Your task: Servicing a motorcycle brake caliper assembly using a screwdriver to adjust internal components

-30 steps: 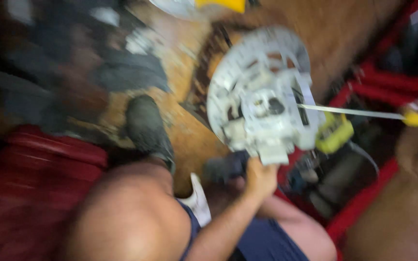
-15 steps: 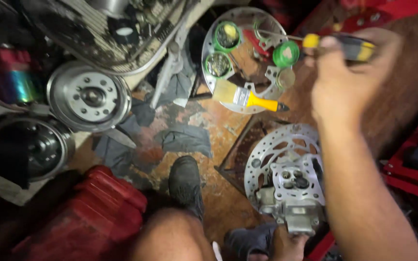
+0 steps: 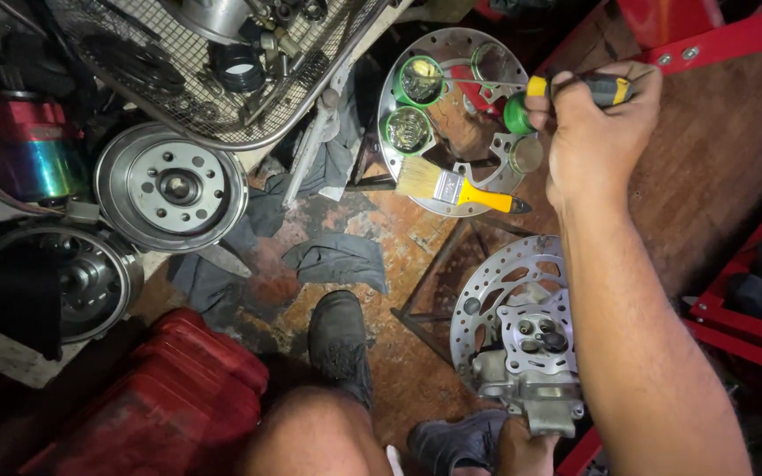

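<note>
My right hand [image 3: 597, 132] grips a screwdriver [image 3: 575, 86] with a yellow and black handle; its shaft reaches left over a round metal tray [image 3: 438, 198]. In the tray sit several green-rimmed cups [image 3: 420, 79] and a paintbrush [image 3: 451, 187] with a yellow handle. My left hand [image 3: 522, 445] shows at the bottom edge, holding a grey metal engine part [image 3: 531, 370] that rests on a brake disc [image 3: 487, 295]. Most of that hand is hidden.
A wire basket [image 3: 222, 62] of metal parts stands at the top left. Two round metal drums [image 3: 169, 185] lie at the left. A red case [image 3: 160, 397] sits at the lower left, my shoe [image 3: 339, 339] beside it. Grey rags [image 3: 337, 260] lie on the floor. Red frame bars [image 3: 734, 308] run along the right.
The view has swung up and left from the brake disc to the tray. My right hand has carried the screwdriver over the tray, its tip now at a green cup.
</note>
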